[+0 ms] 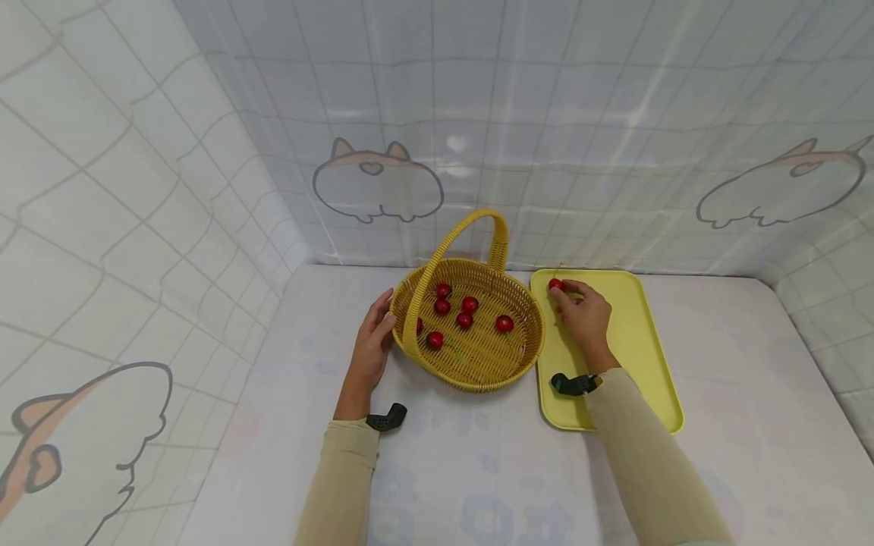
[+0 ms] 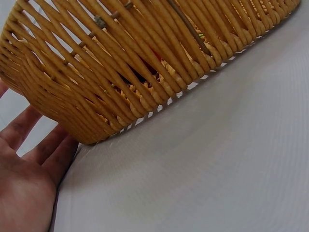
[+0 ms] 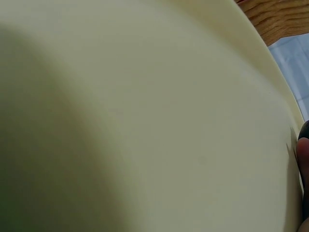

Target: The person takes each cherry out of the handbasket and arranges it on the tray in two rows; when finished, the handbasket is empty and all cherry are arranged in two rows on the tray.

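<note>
A yellow wicker basket [image 1: 478, 371] with a tall arched handle stands on the table and holds several dark red cherries [image 1: 464, 320]. My left hand [image 1: 372, 341] rests against the basket's left side, and in the left wrist view its fingers [image 2: 21, 126] lie fairly straight along the woven wall. Over the far left corner of a yellow tray [image 1: 635, 364], my right hand [image 1: 583, 315] pinches a red cherry [image 1: 556, 284] with a thin stem between thumb and fingers. In the right wrist view only a bit of that hand shows at the right edge, above the tray's surface [image 3: 169, 121].
The tray lies directly right of the basket on the white-covered table [image 1: 464, 470]. Close behind both rises a tiled-pattern curtain wall [image 1: 546, 152], and similar walls stand at left and right. A dark wrist device [image 1: 387, 418] sits on each wrist.
</note>
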Demonstrator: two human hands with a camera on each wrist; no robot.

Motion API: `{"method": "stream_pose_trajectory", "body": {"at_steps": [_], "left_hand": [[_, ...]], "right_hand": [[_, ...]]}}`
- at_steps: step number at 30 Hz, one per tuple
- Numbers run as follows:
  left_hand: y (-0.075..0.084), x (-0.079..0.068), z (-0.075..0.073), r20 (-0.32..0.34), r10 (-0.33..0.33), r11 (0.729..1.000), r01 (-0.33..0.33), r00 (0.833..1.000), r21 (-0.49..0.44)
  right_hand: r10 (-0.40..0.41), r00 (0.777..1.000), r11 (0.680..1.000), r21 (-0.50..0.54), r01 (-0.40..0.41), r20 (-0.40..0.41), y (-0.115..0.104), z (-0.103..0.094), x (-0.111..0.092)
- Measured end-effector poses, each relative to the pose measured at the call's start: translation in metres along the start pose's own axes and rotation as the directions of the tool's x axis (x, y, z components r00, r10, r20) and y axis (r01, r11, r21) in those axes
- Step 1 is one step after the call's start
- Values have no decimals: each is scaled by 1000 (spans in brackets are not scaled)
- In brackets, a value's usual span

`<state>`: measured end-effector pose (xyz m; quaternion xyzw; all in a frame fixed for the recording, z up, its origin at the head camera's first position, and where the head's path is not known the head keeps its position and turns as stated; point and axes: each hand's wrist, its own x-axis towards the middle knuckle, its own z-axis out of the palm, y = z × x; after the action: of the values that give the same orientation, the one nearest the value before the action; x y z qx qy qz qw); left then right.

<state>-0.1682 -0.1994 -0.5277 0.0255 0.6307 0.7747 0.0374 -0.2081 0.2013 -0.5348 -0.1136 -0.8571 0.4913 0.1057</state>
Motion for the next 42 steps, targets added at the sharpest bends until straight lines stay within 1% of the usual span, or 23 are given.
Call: {"method": "stream_pose_trajectory", "body": {"at_steps": [5,18,24,28,36,39,42], "left_hand": [[-1,0,0,1,-2,1000,2,1000,-4],[-1,1,-1,9,-7,1000,7,1000,-8],[-2,1,-1,9,-1,1000,1,1000,-6],[-2,0,-1,3,-3,1000,3,1000,-7],[-1,0,-1,5,-1,1000,1,1000,-10],[-1,0,-1,9,3,1000,-3,1000,-16],[-1,0,-1,9,2,1000,-2,1000,-17]], "right_hand": [[-8,1000,1000,15,8,-7,-1,0,-1],[21,1000,998,56,-20,-17,0,0,-1],[15,999,999,51,-13,-32,0,0,-1],[24,999,997,74,-22,-25,0,0,-1],[12,1000,992,123,-11,-11,0,1,-1],[-2,1000,995,99,1,6,0,2,1],[-24,1000,1000,1,24,13,2,4,3]]}}
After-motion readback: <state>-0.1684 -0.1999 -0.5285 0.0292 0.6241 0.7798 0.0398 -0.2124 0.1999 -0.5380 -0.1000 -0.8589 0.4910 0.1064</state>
